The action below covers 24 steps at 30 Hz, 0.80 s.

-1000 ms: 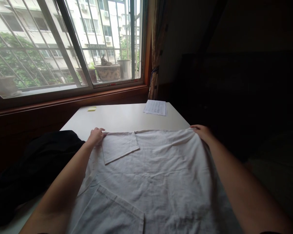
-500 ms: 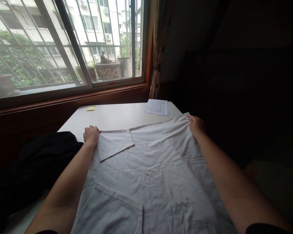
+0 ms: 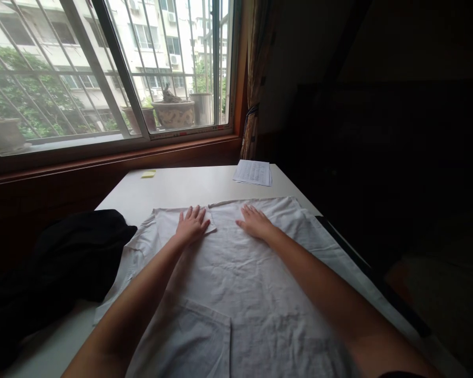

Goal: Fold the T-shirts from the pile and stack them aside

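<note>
A white cloth garment (image 3: 260,278) lies spread over the table, wrinkled across its middle, with a sewn flap like a sleeve or pocket at lower left. My left hand (image 3: 192,224) rests flat with fingers spread on the folded-over piece near the far edge. Further right, my right hand (image 3: 254,221) lies palm down on the cloth, its fingers stretched out just inside the far edge. Neither hand grips anything. My forearms hide parts of the garment on both sides, so its full shape cannot be told.
A black cloth bundle (image 3: 59,268) lies at the left on the white table (image 3: 189,184). Printed papers (image 3: 253,172) and a yellow sticky note (image 3: 148,174) are near the far edge. Beyond stands a barred window (image 3: 173,68) with a patterned curtain (image 3: 253,89).
Both hands have let go of the garment's far corners and moved inward onto the cloth, lying flat. The far right corner, earlier lifted, now lies down on the table.
</note>
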Tool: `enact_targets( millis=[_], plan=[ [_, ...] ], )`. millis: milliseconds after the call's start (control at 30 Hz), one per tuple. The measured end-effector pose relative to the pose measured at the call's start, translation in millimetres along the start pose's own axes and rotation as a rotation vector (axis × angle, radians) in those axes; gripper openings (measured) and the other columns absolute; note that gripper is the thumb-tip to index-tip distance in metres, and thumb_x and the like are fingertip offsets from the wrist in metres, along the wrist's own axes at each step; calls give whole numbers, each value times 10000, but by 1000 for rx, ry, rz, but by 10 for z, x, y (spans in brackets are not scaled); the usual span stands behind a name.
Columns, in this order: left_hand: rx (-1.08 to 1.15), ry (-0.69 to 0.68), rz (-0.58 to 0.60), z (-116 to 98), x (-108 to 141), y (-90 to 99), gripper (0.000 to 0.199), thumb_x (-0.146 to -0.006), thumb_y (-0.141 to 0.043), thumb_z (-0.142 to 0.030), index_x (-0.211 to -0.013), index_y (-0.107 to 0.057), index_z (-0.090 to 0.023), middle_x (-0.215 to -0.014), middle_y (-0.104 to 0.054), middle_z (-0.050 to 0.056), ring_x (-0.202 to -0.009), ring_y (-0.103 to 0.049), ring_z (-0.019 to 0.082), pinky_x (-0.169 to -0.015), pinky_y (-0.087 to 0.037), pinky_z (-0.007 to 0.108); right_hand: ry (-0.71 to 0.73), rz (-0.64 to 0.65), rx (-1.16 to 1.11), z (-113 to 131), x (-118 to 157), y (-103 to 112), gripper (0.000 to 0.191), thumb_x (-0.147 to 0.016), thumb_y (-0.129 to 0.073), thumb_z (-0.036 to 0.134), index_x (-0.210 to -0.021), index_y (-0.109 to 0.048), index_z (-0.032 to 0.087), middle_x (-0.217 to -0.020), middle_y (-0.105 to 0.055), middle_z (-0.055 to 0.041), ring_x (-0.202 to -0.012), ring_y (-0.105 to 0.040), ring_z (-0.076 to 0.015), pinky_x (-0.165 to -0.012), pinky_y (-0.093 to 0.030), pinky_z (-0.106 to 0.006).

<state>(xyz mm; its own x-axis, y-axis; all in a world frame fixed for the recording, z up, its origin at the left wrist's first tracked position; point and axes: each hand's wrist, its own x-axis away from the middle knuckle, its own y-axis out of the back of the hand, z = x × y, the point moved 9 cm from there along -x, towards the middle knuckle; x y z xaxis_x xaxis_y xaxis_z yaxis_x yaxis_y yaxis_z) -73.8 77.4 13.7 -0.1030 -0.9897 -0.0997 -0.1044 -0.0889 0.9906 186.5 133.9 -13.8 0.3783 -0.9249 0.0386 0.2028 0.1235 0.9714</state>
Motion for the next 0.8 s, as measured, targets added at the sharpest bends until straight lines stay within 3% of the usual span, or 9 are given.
enact_targets(
  millis=[67, 133, 200, 267, 400, 500, 800],
  plan=[
    [-7, 16, 15, -2, 2, -57, 378, -984, -607, -387, -1315, -588, -206, -1358, -588, 110, -1171, -612, 258, -982, -530, 488, 2, 5, 10, 82, -11, -75, 773, -964, -297, 705, -1593, -293, 256, -1694, -173, -57, -1553, -137, -312, -1238, -130, -537],
    [-11, 31, 30, 39, 2, -86, 459, -1002, -544, -456, -1419, -526, -265, -1507, -493, 128, -1369, -475, 318, -1119, -388, 586, -14, 14, 22, -15, -37, -63, 790, -961, -279, 721, -1602, -273, 260, -1699, -148, -53, -1558, -114, -294, -1244, -103, -523],
    [-13, 49, 46, 100, 2, -101, 544, -1023, -421, -533, -1525, -412, -323, -1634, -344, 112, -1516, -259, 339, -1195, -191, 649, -61, 30, 28, -274, -57, 20, 818, -955, -287, 725, -1605, -271, 229, -1698, -147, -77, -1555, -122, -306, -1239, -112, -532],
    [-10, 75, 61, 164, 3, -111, 600, -1030, -299, -574, -1580, -316, -336, -1683, -236, 80, -1557, -142, 325, -1207, -103, 658, -139, 43, 28, -640, -38, 144, 823, -957, -294, 706, -1605, -274, 198, -1695, -152, -107, -1550, -140, -333, -1227, -142, -564],
    [0, 124, 68, 240, 0, -124, 679, -1012, -191, -625, -1606, -263, -305, -1697, -174, 58, -1566, -103, 312, -1211, -101, 644, -300, 23, 38, -1381, 135, 387, 781, -980, -259, 635, -1609, -262, 173, -1693, -154, -130, -1552, -136, -336, -1221, -162, -582],
    [-3, 138, 50, 258, -9, -121, 700, -1003, -172, -646, -1604, -273, -301, -1696, -177, 60, -1565, -109, 317, -1208, -117, 648, -352, 1, 47, -1711, 243, 457, 787, -979, -272, 623, -1609, -260, 150, -1694, -149, -130, -1557, -120, -318, -1235, -144, -558],
    [-2, 154, 50, 313, -36, -128, 709, -1000, -176, -655, -1607, -262, -300, -1696, -175, 64, -1565, -110, 314, -1213, -99, 645, -373, -27, 20, -1935, 157, 395, 802, -956, -303, 662, -1601, -298, 186, -1692, -166, -115, -1554, -141, -319, -1230, -154, -574]
  ],
)
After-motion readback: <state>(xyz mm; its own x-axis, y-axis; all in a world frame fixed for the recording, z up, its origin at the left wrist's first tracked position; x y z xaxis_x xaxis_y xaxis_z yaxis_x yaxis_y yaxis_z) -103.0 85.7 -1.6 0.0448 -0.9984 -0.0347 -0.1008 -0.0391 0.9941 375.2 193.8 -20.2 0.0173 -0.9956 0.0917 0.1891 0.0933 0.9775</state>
